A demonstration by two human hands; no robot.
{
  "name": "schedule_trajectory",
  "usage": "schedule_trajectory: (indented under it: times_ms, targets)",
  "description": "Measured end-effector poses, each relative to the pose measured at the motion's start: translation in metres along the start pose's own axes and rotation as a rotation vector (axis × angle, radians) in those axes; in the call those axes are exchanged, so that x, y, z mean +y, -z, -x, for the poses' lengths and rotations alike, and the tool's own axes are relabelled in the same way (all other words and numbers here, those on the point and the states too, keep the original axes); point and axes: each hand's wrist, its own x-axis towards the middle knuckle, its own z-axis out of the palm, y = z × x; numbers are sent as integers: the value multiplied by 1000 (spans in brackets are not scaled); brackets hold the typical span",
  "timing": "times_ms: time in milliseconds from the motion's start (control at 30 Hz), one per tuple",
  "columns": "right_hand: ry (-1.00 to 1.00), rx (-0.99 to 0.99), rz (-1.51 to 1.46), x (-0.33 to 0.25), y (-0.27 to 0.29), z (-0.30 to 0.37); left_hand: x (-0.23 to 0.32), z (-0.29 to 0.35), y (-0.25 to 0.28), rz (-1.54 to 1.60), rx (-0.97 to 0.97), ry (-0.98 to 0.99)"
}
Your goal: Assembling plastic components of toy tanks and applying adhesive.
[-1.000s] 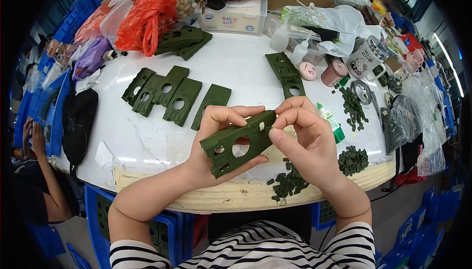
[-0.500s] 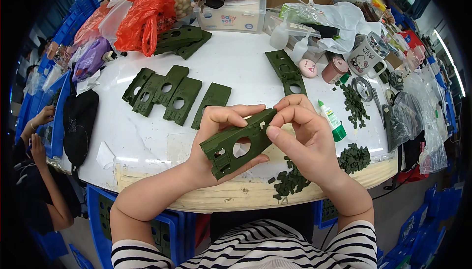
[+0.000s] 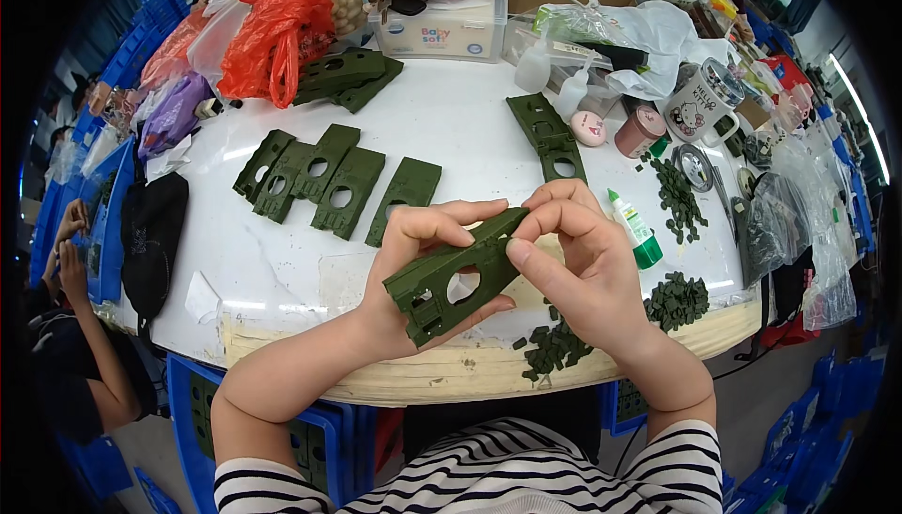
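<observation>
My left hand [image 3: 402, 237] holds a dark green plastic toy tank hull [image 3: 434, 281], tilted, with a large round hole. Its fingers grip the upper edge and reach beneath. My right hand [image 3: 592, 270] is closed at the hull's far right end, thumb against the face and fingers at the edge. Whether a tiny piece sits between those fingertips is hidden. Below the hands, at the table's near edge, lies a pile of small dark green pieces [image 3: 556, 350]. A second pile [image 3: 676, 301] is right of my right hand.
More hulls [image 3: 318, 185] lie left of centre, with another hull [image 3: 548, 138] beyond my hands. A green-capped glue bottle [image 3: 635, 230] lies at the right, near a third pile of pieces [image 3: 678, 199]. Behind stand a mug [image 3: 695, 105], a clear box [image 3: 442, 30] and a red bag [image 3: 279, 44].
The pale spot on the hull beside my right thumb now looks mostly dark green. My right thumb has shifted very slightly left; both hands otherwise keep their places.
</observation>
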Motion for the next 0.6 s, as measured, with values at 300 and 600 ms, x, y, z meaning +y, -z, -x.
schedule_trajectory:
  times_ms: [300,600]
  targets:
    - [88,43,137,0,-1,0,0,0,0,-21,1,-33]
    - [103,32,147,0,1,-1,-1,0,0,11,-11,-59]
